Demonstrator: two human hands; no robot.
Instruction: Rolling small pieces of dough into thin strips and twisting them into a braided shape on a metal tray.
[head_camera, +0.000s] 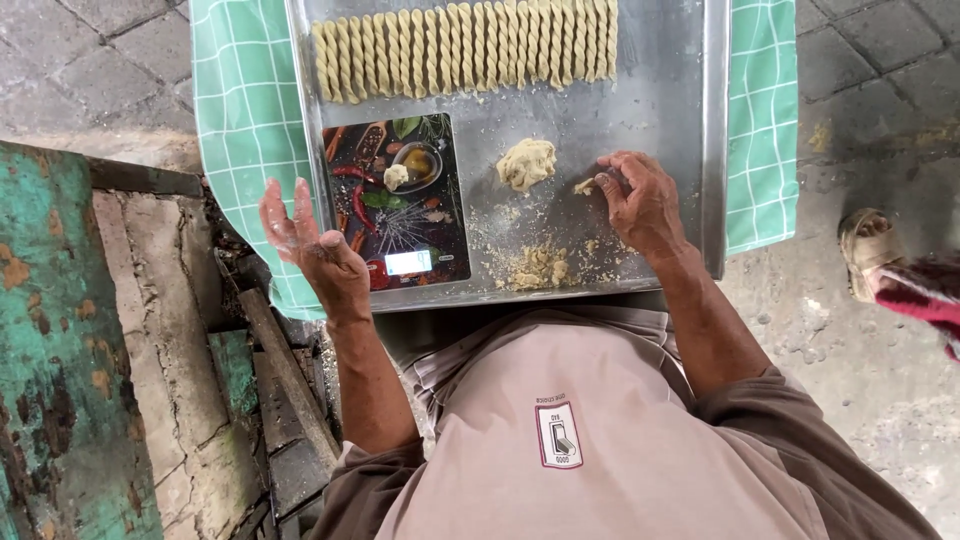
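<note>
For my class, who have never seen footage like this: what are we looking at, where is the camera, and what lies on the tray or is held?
One camera, worn on a person's head, looks down at their lap and bare hands. A shiny metal tray rests on a green checked cloth. On it lie a row of pale twisted dough sticks, a lump of dough, crumbs, and a flat kitchen scale with a food picture. The right hand pinches a small dough piece; the left hand is open, holding nothing.
</note>
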